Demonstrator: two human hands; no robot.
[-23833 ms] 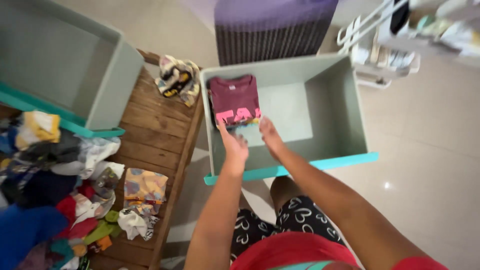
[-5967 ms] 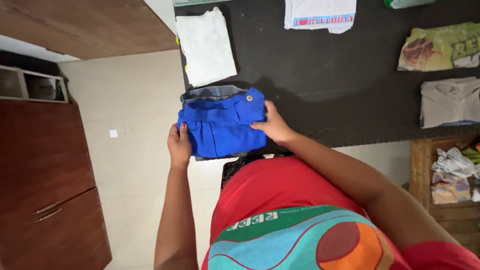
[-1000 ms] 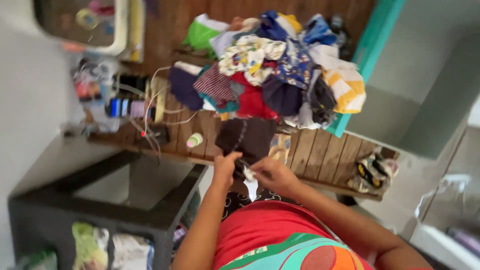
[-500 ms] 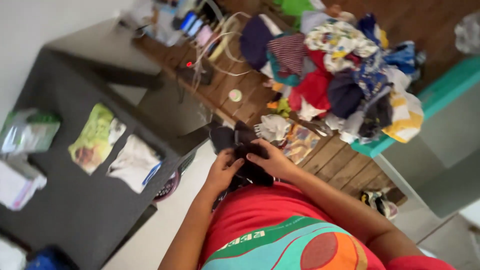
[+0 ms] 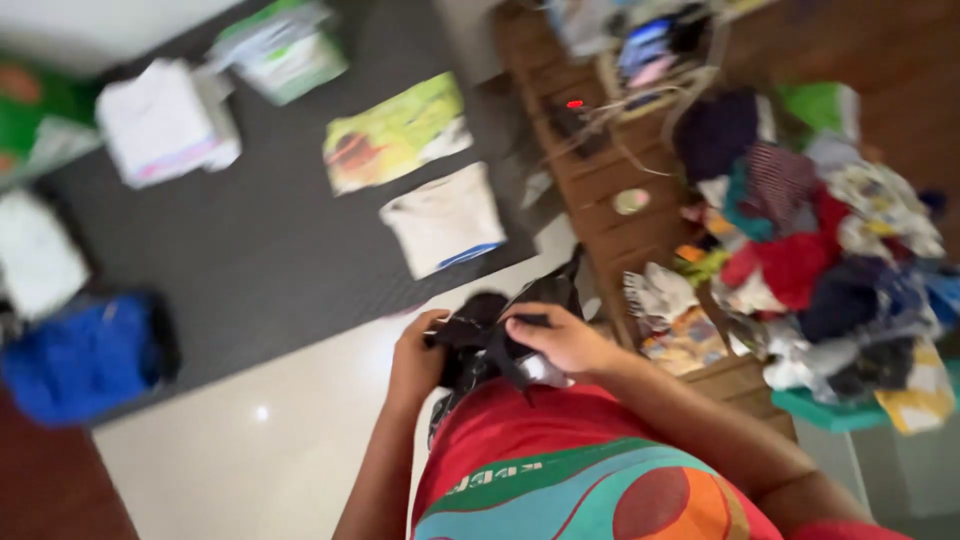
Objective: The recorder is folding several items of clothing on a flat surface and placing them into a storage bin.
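Observation:
My left hand [image 5: 415,352] and my right hand [image 5: 560,338] both grip a dark, near-black garment [image 5: 490,335] bunched close in front of my red shirt. A white tag or lining shows under my right hand. The frame is blurred by head motion. To the right, a heap of mixed coloured clothes [image 5: 830,240] lies on a wooden slatted bench [image 5: 600,190].
A dark mat [image 5: 260,240] on the floor carries folded items: a blue folded garment [image 5: 85,355], a white shirt [image 5: 445,218], a yellow-green printed shirt [image 5: 395,130] and white folded pieces [image 5: 165,120]. A teal drawer edge [image 5: 830,410] shows at lower right. Pale floor tile lies below the mat.
The view has swung from the clothes heap toward the dark mat. My hands have drawn the dark garment off the bench and closer to my body.

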